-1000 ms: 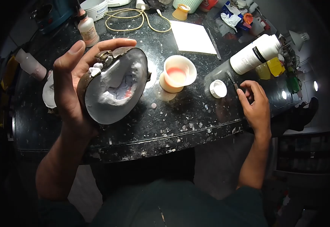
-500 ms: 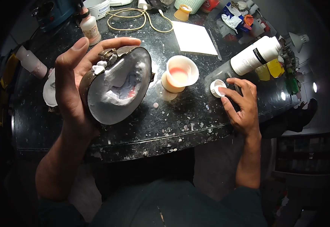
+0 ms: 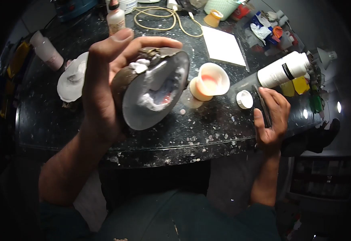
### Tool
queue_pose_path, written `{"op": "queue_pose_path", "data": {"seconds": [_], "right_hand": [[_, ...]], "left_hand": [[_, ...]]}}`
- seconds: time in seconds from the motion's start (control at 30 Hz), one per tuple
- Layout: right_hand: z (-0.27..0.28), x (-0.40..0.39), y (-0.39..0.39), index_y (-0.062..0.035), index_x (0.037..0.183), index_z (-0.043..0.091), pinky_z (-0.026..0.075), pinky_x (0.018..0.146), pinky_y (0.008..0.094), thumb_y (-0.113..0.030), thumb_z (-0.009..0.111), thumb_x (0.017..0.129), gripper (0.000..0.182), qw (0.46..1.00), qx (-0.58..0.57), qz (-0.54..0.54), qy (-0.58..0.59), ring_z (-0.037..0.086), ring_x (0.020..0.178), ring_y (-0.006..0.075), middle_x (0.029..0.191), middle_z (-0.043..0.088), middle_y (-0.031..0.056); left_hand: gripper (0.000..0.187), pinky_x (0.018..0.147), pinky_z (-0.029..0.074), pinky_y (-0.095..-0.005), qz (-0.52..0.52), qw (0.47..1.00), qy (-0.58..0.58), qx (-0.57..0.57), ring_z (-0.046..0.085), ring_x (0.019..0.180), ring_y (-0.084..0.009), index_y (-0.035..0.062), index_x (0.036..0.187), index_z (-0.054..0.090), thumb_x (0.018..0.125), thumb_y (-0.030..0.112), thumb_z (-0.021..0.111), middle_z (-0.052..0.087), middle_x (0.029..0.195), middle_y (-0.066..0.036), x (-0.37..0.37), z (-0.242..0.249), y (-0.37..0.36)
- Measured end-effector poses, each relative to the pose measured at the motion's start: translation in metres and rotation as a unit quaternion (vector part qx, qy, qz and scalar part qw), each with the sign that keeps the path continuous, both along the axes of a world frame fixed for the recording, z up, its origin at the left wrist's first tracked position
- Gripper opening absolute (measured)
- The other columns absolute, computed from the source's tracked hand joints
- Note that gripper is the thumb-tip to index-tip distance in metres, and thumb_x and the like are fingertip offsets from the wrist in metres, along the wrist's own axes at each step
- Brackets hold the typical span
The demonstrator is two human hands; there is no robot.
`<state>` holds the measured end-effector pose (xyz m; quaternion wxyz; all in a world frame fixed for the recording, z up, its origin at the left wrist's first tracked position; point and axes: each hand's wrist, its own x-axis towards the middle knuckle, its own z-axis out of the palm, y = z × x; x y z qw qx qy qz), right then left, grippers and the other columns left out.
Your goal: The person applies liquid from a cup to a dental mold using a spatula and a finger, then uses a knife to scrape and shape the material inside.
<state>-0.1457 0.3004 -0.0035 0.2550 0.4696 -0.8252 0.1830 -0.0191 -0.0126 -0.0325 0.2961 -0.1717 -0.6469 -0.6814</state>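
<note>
Mold point(image 3: 136, 114), in left hand point(image 3: 100, 86) — right hand point(image 3: 274, 116) now off cap point(image 3: 245, 99)

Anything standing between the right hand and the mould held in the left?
Yes, in this view: the cup with pinkish contents and, nearer the right hand, the small white cap lie between that hand and the mould.
</note>
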Motion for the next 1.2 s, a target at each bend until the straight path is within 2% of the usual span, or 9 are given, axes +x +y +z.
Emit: {"op": "queue_pose_path", "data": {"seconds": [0.1, 0.23, 0.3, 0.47, 0.63, 0.97, 1.03, 1.17, 1.2], "right_hand": [[0.006, 0.023, -0.016, -0.0102, 0.117, 0.074, 0.042, 0.104, 0.0431, -0.016, 0.067, 0.087, 0.031, 0.997, -0.003, 0.056, 0.06, 0.054, 0.117, 0.0284, 0.12, 0.065, 0.0095], [0.0, 0.061, -0.055, -0.026, 0.116, 0.076, 0.032, 0.114, 0.0472, -0.038, 0.055, 0.097, 0.031, 0.991, 0.024, 0.099, 0.088, 0.05, 0.125, 0.0259, 0.126, 0.064, 0.0012], [-0.006, 0.065, -0.075, -0.0302, 0.128, 0.071, 0.018, 0.122, 0.0511, -0.054, 0.049, 0.098, 0.044, 0.989, 0.046, 0.118, 0.08, 0.042, 0.135, 0.0297, 0.139, 0.058, 0.004], [-0.001, 0.061, -0.097, -0.0282, 0.125, 0.073, 0.012, 0.122, 0.0572, -0.075, 0.038, 0.092, 0.067, 0.985, 0.104, 0.12, 0.063, 0.029, 0.146, 0.0393, 0.149, 0.05, 0.0142], [0.0, 0.059, -0.096, -0.0294, 0.125, 0.074, 0.009, 0.122, 0.0567, -0.082, 0.032, 0.088, 0.077, 0.983, 0.123, 0.128, 0.047, 0.027, 0.147, 0.0391, 0.151, 0.048, 0.0146], [0.001, 0.06, -0.096, -0.0297, 0.123, 0.075, 0.013, 0.121, 0.055, -0.085, 0.033, 0.087, 0.078, 0.984, 0.12, 0.129, 0.025, 0.028, 0.146, 0.0387, 0.151, 0.049, 0.0143], [0.002, 0.06, -0.096, -0.0296, 0.123, 0.075, 0.014, 0.121, 0.0544, -0.084, 0.034, 0.087, 0.077, 0.984, 0.122, 0.127, 0.03, 0.028, 0.146, 0.0388, 0.15, 0.049, 0.0142], [0.005, 0.061, -0.096, -0.0298, 0.121, 0.076, 0.018, 0.121, 0.053, -0.08, 0.039, 0.089, 0.07, 0.984, 0.119, 0.13, 0.034, 0.029, 0.145, 0.0392, 0.149, 0.051, 0.0133], [0.005, 0.061, -0.096, -0.0298, 0.121, 0.076, 0.018, 0.121, 0.053, -0.08, 0.039, 0.089, 0.07, 0.984, 0.119, 0.13, 0.034, 0.029, 0.145, 0.0392, 0.149, 0.051, 0.0133]], "left_hand": [[0.065, 0.096, 0.057, -0.0407, 0.001, 0.998, -0.05, 0.047, 0.065, 0.116, -0.0329, 0.0057, 0.14, 0.043, 0.102, 0.057, 0.032, 0.054, 0.134, -0.029, 0.005, 0.005, 0.003], [0.073, 0.096, 0.056, -0.039, -0.016, 0.988, -0.107, 0.112, 0.065, 0.115, -0.0305, 0.0, 0.136, 0.047, 0.1, 0.061, 0.031, 0.055, 0.133, -0.028, 0.009, 0.012, 0.011], [0.077, 0.096, 0.056, -0.0382, -0.027, 0.98, -0.135, 0.143, 0.066, 0.115, -0.0293, -0.0029, 0.134, 0.049, 0.099, 0.063, 0.03, 0.056, 0.133, -0.027, 0.011, 0.016, 0.013], [0.084, 0.096, 0.056, -0.0369, -0.02, 0.971, -0.164, 0.173, 0.066, 0.114, -0.0277, -0.0067, 0.132, 0.052, 0.097, 0.066, 0.028, 0.057, 0.132, -0.026, 0.012, 0.018, 0.014], [0.083, 0.095, 0.057, -0.0367, 0.06, 0.989, -0.122, 0.064, 0.066, 0.115, -0.0285, -0.0045, 0.135, 0.05, 0.1, 0.065, 0.023, 0.057, 0.132, -0.025, 0.01, 0.009, 0.017], [0.08, 0.094, 0.058, -0.0365, 0.026, 0.989, -0.13, 0.068, 0.066, 0.115, -0.0291, -0.0021, 0.136, 0.05, 0.101, 0.064, 0.02, 0.056, 0.132, -0.027, 0.01, 0.005, 0.012], [0.061, 0.092, 0.059, -0.0388, 0.032, 0.998, 0.053, -0.022, 0.066, 0.114, -0.0326, 0.0105, 0.144, 0.042, 0.106, 0.055, 0.026, 0.055, 0.132, -0.031, 0.002, -0.008, 0.006], [0.043, 0.088, 0.061, -0.0418, 0.008, 0.998, -0.035, 0.048, 0.066, 0.112, -0.0373, 0.0274, 0.149, 0.03, 0.109, 0.04, 0.037, 0.053, 0.131, -0.035, 0.007, -0.008, 0.005], [0.041, 0.087, 0.061, -0.0421, 0.023, 0.999, 0.013, -0.024, 0.067, 0.112, -0.0377, 0.0314, 0.149, 0.028, 0.109, 0.038, 0.038, 0.054, 0.13, -0.036, 0.004, -0.011, 0.0]]}}
